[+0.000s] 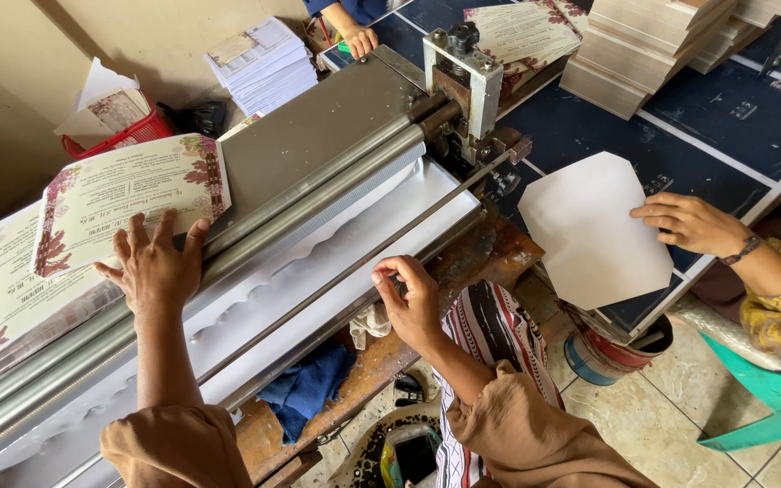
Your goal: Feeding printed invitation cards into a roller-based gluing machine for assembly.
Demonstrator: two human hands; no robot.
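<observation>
The printed card [128, 203], cream with a floral border, lies on the flat steel bed [318, 122] of a hand-fed roller machine, its near edge touching the twin rollers [318, 185] towards the bed's left end. The left hand [155, 267] lies spread wide, fingertips pressing on the card's near edge right at the roller line. The right hand [409, 298] is curled narrow around the thin rod [363, 262] that runs along the machine's front edge; whether it grips or only rests there I cannot tell.

The main risk, as I judge it, is the left fingertips: they sit just beside the nip, and a turn of the rollers could draw them in with the card. The card also lies slightly askew to the rollers, so it may feed crooked and crease. It overlaps a stack of like cards [2, 298] at the far left, and a second sheet could be dragged along.

Room is tight. The white outfeed tray [318, 271] lies between rollers and rod, so the hands have only that strip. The bearing block [463, 72] closes the right end. Beyond it another person's hand [693, 224] holds a white sheet [594, 230] on the dark blue table [734, 126], and a further hand [359, 41] rests at the bed's far corner. A blue rag [305, 389] hangs below the front edge.
</observation>
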